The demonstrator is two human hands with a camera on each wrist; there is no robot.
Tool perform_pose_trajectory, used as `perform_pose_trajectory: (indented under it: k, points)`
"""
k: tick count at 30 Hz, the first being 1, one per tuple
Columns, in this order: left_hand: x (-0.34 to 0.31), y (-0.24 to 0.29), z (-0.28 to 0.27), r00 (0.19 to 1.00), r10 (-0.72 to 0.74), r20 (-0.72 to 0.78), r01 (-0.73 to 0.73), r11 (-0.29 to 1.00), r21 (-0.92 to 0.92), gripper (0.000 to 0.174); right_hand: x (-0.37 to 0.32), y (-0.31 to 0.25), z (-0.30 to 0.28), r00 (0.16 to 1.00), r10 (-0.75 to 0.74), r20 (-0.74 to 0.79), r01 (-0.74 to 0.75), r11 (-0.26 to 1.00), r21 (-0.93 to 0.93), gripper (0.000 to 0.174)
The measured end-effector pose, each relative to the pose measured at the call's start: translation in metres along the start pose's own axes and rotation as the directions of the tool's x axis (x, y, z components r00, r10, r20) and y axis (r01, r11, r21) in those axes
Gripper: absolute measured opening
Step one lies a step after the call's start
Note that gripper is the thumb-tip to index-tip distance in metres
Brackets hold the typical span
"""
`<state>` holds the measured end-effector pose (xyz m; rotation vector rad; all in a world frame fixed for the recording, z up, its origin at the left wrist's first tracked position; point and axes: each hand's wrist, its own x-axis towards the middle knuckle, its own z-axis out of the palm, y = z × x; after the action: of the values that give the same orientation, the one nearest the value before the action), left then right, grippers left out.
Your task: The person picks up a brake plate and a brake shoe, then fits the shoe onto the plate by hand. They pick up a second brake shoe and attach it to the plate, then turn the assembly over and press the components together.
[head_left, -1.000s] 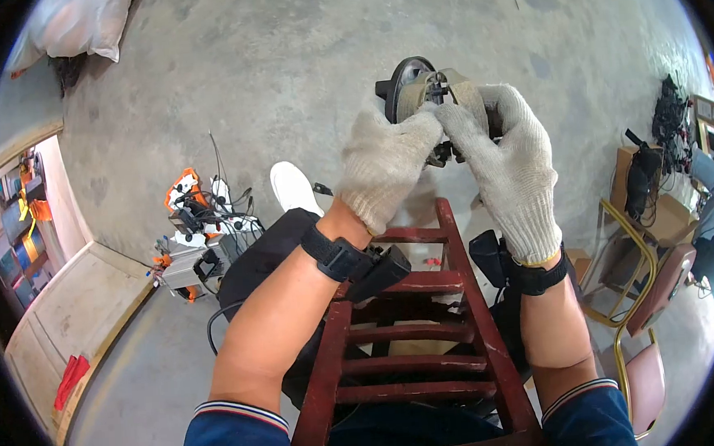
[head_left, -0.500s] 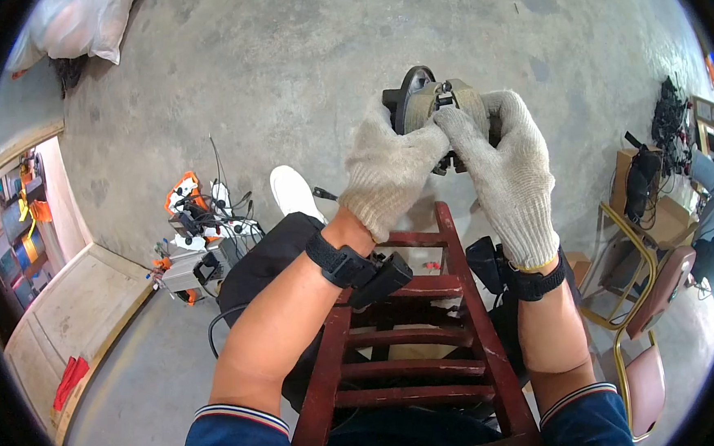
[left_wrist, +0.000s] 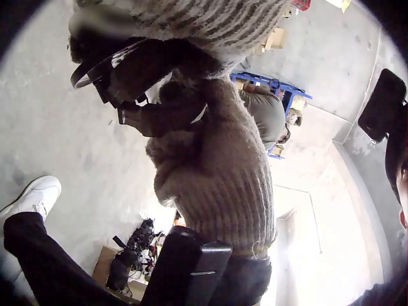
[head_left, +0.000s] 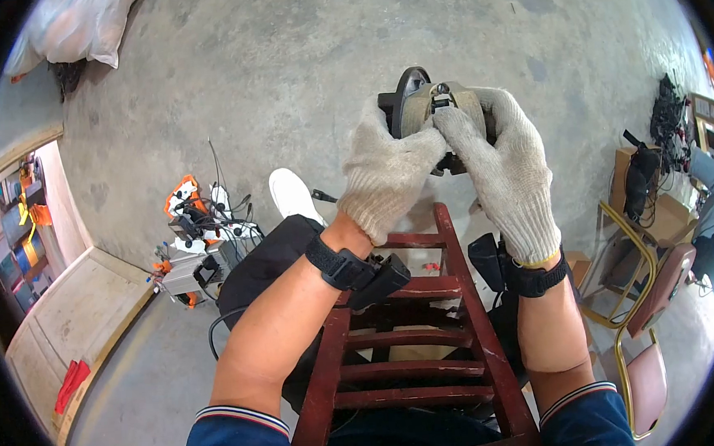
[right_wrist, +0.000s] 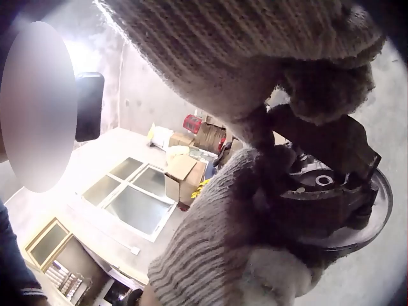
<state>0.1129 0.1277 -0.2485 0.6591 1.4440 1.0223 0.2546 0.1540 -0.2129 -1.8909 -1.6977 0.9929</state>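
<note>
Both hands wear knitted off-white gloves and hold a rounded device (head_left: pixel 418 114) between them, above the floor. It has an olive-tan body, a black disc at its left side and a small black clip-like part (head_left: pixel 443 101) on top. My left hand (head_left: pixel 392 159) grips its left side, fingers behind the black disc. My right hand (head_left: pixel 506 152) curls round the right side, its thumb pressing just below the clip-like part, close to the left thumb. From the right wrist, the device's underside shows a round rim (right_wrist: pixel 381 220) and metal parts inside. The gloves hide much of the body.
A dark red wooden chair back (head_left: pixel 410 285) stands between the forearms. White-and-orange parts with cables (head_left: pixel 201 212) lie on the floor at left, near a white shoe (head_left: pixel 291 194). At right are gold-framed chairs (head_left: pixel 643 287) and cardboard boxes (head_left: pixel 667 220).
The device and both hands have come slightly down and toward the body since a second ago. The right thumb stays at the middle, with the clip-like part now showing more above it.
</note>
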Motion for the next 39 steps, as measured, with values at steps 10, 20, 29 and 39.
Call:
perform_pose_trajectory:
  k: [10, 20, 29, 39]
  points:
    - [0.001, 0.007, 0.002, 1.000, 0.006, 0.007, -0.005, 1.000, -0.012, 0.037, 0.004, 0.003, -0.006, 0.998, 0.002, 0.058, -0.001, 1.000, -0.026, 0.036]
    - [0.000, 0.011, 0.003, 0.999, -0.054, -0.003, 0.054, 0.998, 0.009, 0.040, 0.003, 0.000, -0.005, 0.993, 0.019, 0.115, -0.030, 0.995, 0.095, 0.038]
    - [-0.003, 0.016, -0.001, 0.999, -0.019, 0.041, 0.018, 1.000, 0.026, 0.042, 0.006, -0.003, -0.012, 0.990, -0.057, 0.129, 0.056, 0.998, 0.006, 0.035]
    - [-0.003, 0.010, -0.002, 0.996, -0.017, 0.087, 0.024, 0.997, -0.076, 0.039, 0.006, -0.005, -0.012, 0.988, -0.080, 0.129, 0.081, 0.997, -0.006, 0.037]
